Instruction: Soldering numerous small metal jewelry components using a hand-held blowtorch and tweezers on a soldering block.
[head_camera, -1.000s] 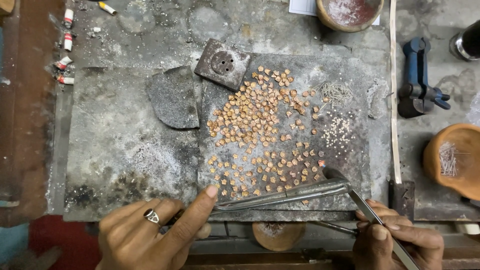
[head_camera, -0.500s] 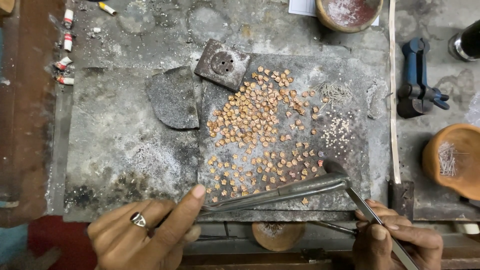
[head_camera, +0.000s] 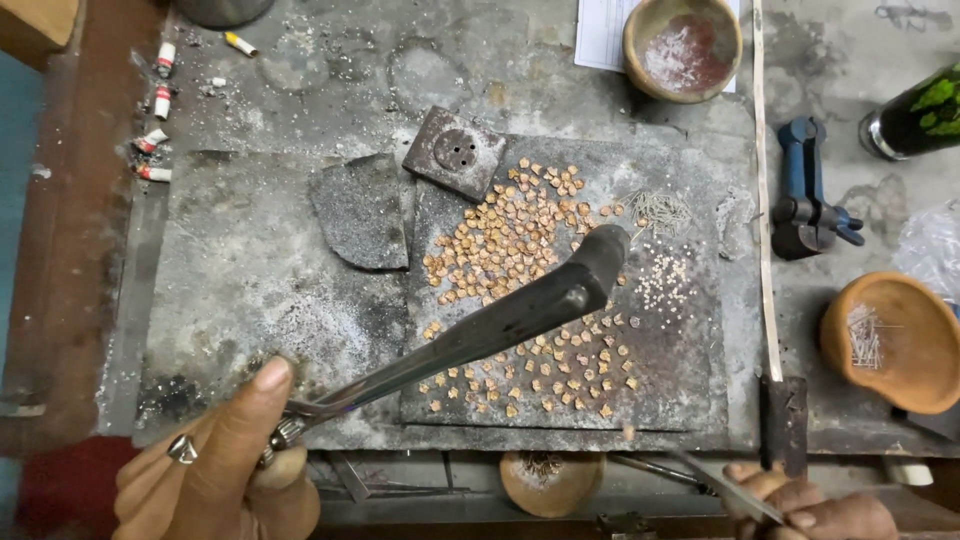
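Gripping torch (head_camera: 480, 335), left hand (head_camera: 215, 470)

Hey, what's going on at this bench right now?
A person is at a sooty metalworking bench. The left hand holds a long metal torch, its bent nozzle raised over a dark slab scattered with many small copper-coloured pieces. The right hand, low at the front edge, holds thin tweezers clear of the slab. No flame shows. Clay bowls, a blue clamp tool and a pile of fine wires sit around.
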